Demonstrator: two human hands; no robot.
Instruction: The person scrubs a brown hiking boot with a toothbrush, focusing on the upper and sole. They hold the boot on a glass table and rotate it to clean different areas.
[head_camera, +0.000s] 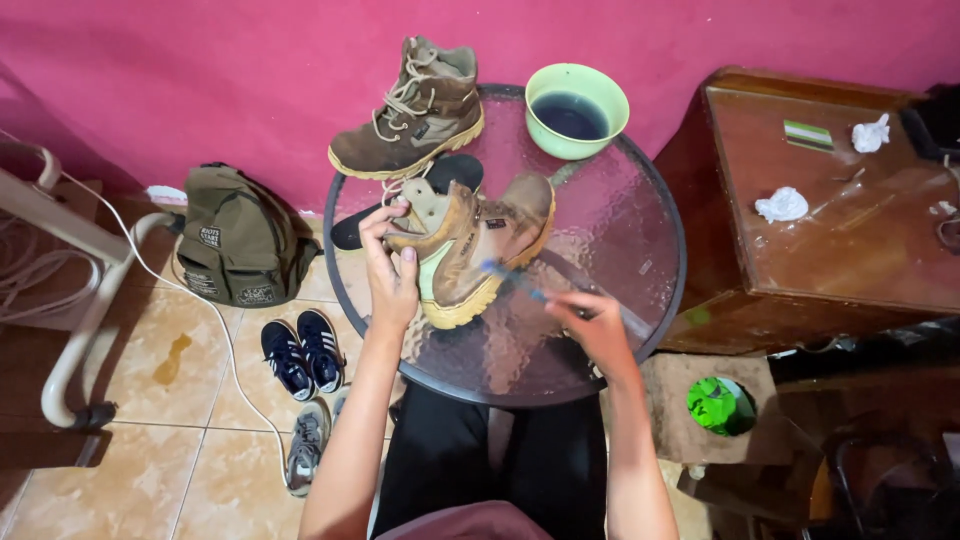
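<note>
Here, two tan boots on one round glass table (640, 250) — one boot (478, 245) tipped on its side at the centre, left hand (392, 268) fingers clamped on its collar, right hand (595, 325) pinching one blue toothbrush (515, 280) against its side, second boot (412, 112) upright behind, beside one green bowl (578, 108) — three sneakers on the floor.

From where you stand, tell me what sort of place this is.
Probably a room in a home, used for cleaning shoes: a round glass-topped table against a pink wall, tan tiled floor with dark blue sneakers, and an olive canvas backpack.
</note>
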